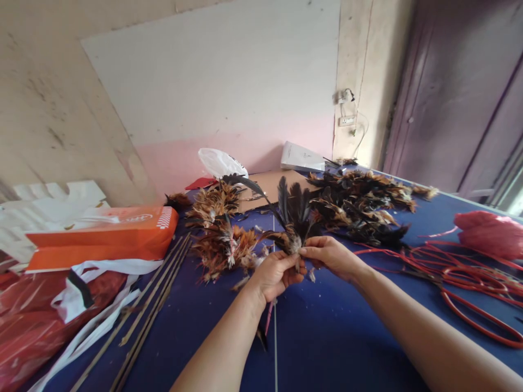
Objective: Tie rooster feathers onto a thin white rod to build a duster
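Both our grips, left hand (278, 275) and right hand (328, 252), pinch the dark feather bundle (296, 209); loosening either could splay it.

Brown-and-black feather piles (355, 204) and red-handled metal scissors (432, 279) on a white-lined blue table (339, 343) beside a stained cream wall (53, 92) suggest a craft workshop.

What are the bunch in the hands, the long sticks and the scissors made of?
The bunch looks like bird feathers, dark and slightly shiny, with fluffy, pale bases. The sticks may be bamboo or wood: dull, brown and uneven. The scissors have thin, dark blades, likely metal, and smooth, evenly red handles, perhaps plastic.
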Available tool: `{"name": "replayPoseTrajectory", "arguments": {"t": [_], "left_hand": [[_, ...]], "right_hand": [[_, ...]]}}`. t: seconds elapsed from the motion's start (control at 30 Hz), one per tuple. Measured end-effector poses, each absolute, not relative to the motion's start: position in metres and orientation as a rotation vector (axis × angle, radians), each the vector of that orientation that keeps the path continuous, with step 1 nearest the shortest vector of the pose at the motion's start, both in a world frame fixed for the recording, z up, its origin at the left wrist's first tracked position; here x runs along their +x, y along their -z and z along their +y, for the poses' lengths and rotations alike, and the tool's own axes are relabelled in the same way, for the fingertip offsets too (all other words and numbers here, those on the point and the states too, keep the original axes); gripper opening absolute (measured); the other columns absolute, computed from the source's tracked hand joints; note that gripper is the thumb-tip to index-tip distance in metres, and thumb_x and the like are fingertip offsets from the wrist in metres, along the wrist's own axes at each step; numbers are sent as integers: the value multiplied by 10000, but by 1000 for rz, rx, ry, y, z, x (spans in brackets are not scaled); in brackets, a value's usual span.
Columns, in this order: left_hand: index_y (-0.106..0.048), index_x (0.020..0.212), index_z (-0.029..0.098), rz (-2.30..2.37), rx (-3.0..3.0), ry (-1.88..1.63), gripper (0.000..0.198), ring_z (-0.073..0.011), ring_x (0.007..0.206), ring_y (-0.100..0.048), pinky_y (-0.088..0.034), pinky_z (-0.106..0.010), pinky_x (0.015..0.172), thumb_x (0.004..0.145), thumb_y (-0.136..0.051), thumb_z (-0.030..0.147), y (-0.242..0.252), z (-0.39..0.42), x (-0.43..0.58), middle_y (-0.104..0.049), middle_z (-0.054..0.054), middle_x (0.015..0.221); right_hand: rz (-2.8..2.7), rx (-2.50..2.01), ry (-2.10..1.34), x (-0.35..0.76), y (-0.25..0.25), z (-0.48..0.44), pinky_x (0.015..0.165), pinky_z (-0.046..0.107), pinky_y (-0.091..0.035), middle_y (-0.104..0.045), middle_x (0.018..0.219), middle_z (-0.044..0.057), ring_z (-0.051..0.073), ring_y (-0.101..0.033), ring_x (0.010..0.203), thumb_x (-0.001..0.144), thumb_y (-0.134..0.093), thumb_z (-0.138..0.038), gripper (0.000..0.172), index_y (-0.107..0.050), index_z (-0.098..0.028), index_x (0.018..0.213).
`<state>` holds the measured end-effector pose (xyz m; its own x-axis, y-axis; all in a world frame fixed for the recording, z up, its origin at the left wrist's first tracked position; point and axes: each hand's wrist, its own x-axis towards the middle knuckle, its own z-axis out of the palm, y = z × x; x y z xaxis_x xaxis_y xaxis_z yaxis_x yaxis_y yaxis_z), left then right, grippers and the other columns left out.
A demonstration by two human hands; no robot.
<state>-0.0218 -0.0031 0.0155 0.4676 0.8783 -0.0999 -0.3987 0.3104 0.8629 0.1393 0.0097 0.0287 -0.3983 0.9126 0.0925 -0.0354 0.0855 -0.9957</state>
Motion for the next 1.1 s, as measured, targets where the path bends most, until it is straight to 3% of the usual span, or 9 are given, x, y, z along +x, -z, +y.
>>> {"name": "replayPoseTrajectory", "arguments": {"t": [0.2,0.4,0.63,0.83,1.1], "left_hand": [[-642,732,82,619,1008,-761,197,-108,556,-578,-483,-216,515,665,-681,264,-17,-9,-25,-591,-38,636],[-650,733,84,665,1099,-715,234,-124,563,-581,-489,-274,581,638,-698,292,-14,-8,-26,-600,-48,623],[-669,828,106,876,1336,-938,284,-149,643,-597,-464,-270,635,687,-629,350,-11,-7,-13,-656,-74,709],[-682,901,150,1116,1812,-1195,282,-197,733,-594,-439,-271,660,726,-564,339,-11,-13,-3,-684,-57,784],[-692,813,125,995,1696,-1098,292,-156,616,-579,-431,-258,614,777,-498,340,-2,-7,-5,-658,-58,650]], "right_hand": [[-1656,-808,-1656,152,-35,11,426,192,-261,-589,582,27,50,-422,462,624,-692,-312,255,-625,-81,711],[-1765,-776,-1524,148,-38,7,427,193,-272,-533,493,-15,47,-408,435,636,-678,-342,256,-616,-93,631],[-1654,-999,-1286,143,-33,11,393,196,-257,-443,392,-47,38,-346,373,654,-646,-355,316,-515,-119,488],[-1484,-1163,-1188,138,-29,12,368,195,-256,-440,374,-52,40,-348,340,641,-637,-319,281,-470,-142,501],[-1565,-1128,-1193,140,-27,13,382,192,-278,-458,395,-50,46,-378,363,646,-633,-323,273,-473,-143,517]]}}
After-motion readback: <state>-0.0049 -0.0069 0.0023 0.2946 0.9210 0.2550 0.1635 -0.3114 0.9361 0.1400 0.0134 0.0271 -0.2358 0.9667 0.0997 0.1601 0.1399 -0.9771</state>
